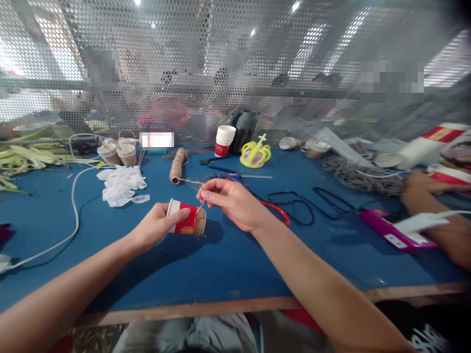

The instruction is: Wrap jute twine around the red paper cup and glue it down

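My left hand (156, 223) is closed around a red and white paper cup (185, 220), held sideways above the table. Brown twine is wound around the cup's right end. Between the fingertips of my right hand (228, 198) a strand of twine (202, 196) is pinched, just above and right of the cup. The strand runs back to a spool of twine (178, 166) lying on the table behind the cup. To the right of the spool is a pair of pliers (215, 160), and a glue gun, partly hidden by my right hand, lies behind that hand.
On the blue table (235, 260) are crumpled white material (123, 185), twine-wrapped cups (127, 153), stacked cups (222, 139), a dark kettle (245, 130) and a yellow crown-like piece (255, 153). A purple power strip (393, 230) and black cord (294, 201) lie right. Another person's arm (434, 220) reaches in there.
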Motion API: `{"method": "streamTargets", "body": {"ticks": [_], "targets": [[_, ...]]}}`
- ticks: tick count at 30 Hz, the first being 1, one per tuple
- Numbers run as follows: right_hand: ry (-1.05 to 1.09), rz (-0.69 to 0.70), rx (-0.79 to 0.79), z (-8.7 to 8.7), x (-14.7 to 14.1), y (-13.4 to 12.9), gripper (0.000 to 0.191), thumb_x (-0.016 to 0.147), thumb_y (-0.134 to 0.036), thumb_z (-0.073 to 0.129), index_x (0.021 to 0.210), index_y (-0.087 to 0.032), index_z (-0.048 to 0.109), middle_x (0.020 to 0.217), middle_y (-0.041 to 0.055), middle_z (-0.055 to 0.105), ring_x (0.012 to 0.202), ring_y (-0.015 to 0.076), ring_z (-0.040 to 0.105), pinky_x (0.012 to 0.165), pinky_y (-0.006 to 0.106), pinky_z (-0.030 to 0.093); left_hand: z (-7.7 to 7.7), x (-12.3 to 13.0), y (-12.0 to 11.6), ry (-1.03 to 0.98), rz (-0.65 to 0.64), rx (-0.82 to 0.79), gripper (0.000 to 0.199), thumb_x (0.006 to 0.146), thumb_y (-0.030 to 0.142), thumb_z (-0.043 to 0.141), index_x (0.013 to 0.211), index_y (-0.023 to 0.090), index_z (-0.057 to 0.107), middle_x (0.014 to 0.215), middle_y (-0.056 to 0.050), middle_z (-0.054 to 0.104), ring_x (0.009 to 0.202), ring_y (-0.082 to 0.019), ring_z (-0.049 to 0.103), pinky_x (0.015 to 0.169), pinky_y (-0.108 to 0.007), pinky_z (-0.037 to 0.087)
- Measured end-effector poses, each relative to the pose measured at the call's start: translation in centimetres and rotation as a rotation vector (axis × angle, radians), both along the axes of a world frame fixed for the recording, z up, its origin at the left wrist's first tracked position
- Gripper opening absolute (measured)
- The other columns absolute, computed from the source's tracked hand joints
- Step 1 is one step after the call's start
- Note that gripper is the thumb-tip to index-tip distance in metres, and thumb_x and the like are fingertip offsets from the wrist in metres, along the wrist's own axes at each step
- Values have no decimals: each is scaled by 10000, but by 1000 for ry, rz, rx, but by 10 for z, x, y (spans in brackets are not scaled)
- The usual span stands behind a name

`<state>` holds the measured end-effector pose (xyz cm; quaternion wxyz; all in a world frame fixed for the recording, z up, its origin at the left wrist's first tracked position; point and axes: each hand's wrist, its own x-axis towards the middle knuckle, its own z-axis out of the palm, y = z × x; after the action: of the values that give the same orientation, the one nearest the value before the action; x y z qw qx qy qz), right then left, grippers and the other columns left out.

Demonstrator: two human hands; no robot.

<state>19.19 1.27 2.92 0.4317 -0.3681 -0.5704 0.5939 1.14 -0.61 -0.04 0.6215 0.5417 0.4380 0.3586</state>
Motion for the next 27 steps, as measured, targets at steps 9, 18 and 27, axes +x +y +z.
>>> {"method": "streamTargets", "body": {"ticks": [9, 18, 27], "targets": [[20, -155, 37, -5, 5, 1, 189, 610, -280, 715, 696, -163, 595, 632, -20, 609, 593, 83, 524, 561, 232, 376, 18, 7, 1, -41, -29, -200, 226, 596, 309, 705, 597, 104, 610, 510, 17, 581, 447, -56, 446, 452, -182, 306], [-35, -173, 52, -14, 1, 2, 171, 634, -282, 692, 689, -164, 581, 613, -21, 607, 574, 81, 520, 576, 239, 396, 11, 6, -9, -101, -14, -265, 236, 618, 329, 697, 628, 109, 611, 528, 12, 602, 456, -62, 477, 458, -178, 327], [-103, -161, 59, -18, -2, 0, 149, 646, -270, 673, 680, -164, 575, 615, -28, 587, 564, 77, 507, 620, 254, 426, 4, 7, -14, -112, 1, -242, 281, 559, 378, 726, 599, 121, 618, 518, 5, 617, 446, -72, 482, 447, -186, 343]]}}
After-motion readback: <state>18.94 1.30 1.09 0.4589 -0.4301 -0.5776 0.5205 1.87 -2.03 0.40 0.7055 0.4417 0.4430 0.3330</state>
